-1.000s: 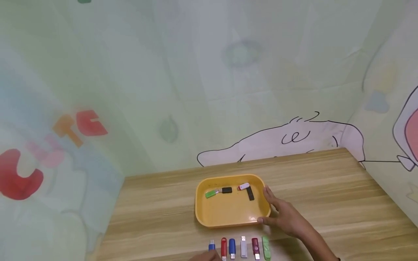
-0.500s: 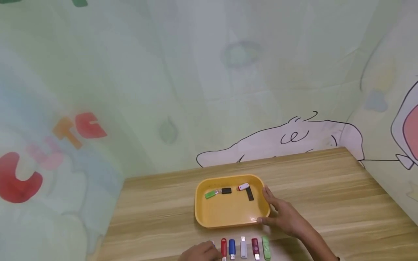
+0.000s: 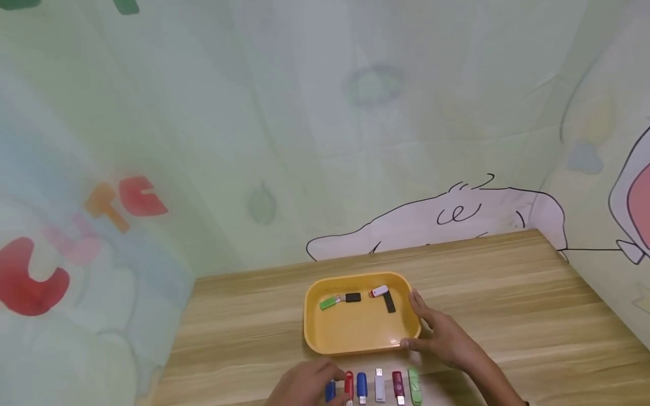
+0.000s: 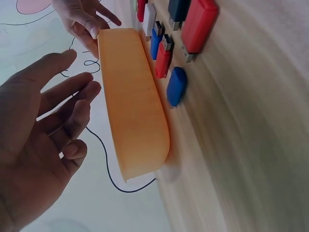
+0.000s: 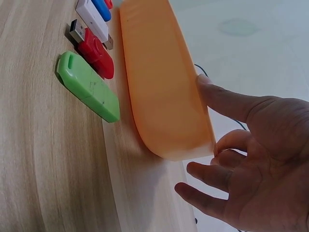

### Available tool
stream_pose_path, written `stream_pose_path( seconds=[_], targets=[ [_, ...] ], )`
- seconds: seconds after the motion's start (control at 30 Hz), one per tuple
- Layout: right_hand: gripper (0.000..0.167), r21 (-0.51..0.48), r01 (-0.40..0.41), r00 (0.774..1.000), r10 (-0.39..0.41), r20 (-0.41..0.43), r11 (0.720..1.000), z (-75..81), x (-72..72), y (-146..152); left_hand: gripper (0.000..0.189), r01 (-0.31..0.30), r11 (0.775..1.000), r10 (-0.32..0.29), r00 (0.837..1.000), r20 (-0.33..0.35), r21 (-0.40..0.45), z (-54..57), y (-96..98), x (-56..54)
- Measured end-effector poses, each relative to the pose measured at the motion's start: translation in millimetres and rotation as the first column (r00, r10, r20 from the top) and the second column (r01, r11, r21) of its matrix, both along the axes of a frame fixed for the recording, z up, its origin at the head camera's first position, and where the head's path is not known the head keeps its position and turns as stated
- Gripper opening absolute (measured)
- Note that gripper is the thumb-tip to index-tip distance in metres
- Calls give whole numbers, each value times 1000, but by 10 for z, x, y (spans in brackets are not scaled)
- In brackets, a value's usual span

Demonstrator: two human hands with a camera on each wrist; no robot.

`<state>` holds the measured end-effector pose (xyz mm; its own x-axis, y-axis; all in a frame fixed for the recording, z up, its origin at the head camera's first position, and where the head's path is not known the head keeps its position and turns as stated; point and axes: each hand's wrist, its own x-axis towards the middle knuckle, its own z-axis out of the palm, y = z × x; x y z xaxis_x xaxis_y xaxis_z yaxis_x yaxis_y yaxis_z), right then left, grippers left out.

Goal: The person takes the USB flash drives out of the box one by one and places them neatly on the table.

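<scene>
My right hand (image 3: pixel 447 338) holds the near right corner of a yellow plastic tray (image 3: pixel 363 347). In the right wrist view its thumb presses the rim of the tray (image 5: pixel 159 72) and bent fingers touch the end wall. My left hand (image 3: pixel 304 383) is beside a blue USB stick (image 3: pixel 330 390) and a red USB stick (image 3: pixel 348 383), partly hiding the blue one. The left wrist view shows loosely curled left fingers (image 4: pixel 72 104) with nothing between them. More USB sticks continue the row: blue (image 3: pixel 361 386), silver (image 3: pixel 380 386), dark red (image 3: pixel 398 386) and light green (image 3: pixel 414 386).
Inside the tray lie green (image 3: pixel 328 303), black (image 3: pixel 352 297), white-and-red (image 3: pixel 379 291) and dark (image 3: pixel 389 301) sticks. Nearer the body are a larger red stick (image 4: pixel 199 26) and a dark stick (image 4: pixel 178 9). The wood-grain table (image 3: pixel 244 321) meets a printed cloth backdrop (image 3: pixel 304 141).
My left hand has come up from the bottom edge, covered the leftmost blue stick, then drawn partly off it. That stick's metal plug no longer shows at its far end. My right hand stays put.
</scene>
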<state>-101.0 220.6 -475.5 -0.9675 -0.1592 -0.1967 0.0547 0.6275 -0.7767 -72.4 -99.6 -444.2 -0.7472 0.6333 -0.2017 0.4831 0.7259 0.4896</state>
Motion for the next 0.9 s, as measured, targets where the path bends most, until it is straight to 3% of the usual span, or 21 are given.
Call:
stream_pose_path(
  seconds=[0.17, 0.4, 0.63, 0.8, 0.9],
  targets=[
    [106, 3, -2, 1000, 2, -7, 1000, -15, -9, 16, 26, -78, 995, 81, 996, -42, 54, 71, 53, -62],
    [106, -8, -11, 1000, 11, -22, 1000, -22, -8, 26, 22, -210, 975, 214, 975, -61, 75, 144, 153, -164],
    [105, -26, -2, 1000, 2, 12, 1000, -15, -9, 11, 25, -250, 967, 255, 950, -180, 54, 179, 174, -308],
    [105, -26, 9, 1000, -9, 22, 1000, -12, -11, 0, 23, -242, 966, 260, 916, -305, 95, 168, 138, -437],
    [105, -25, 7, 1000, -7, 18, 1000, -9, -16, 3, 22, -247, 965, 263, 902, -343, 90, 160, 135, -525]
  ],
)
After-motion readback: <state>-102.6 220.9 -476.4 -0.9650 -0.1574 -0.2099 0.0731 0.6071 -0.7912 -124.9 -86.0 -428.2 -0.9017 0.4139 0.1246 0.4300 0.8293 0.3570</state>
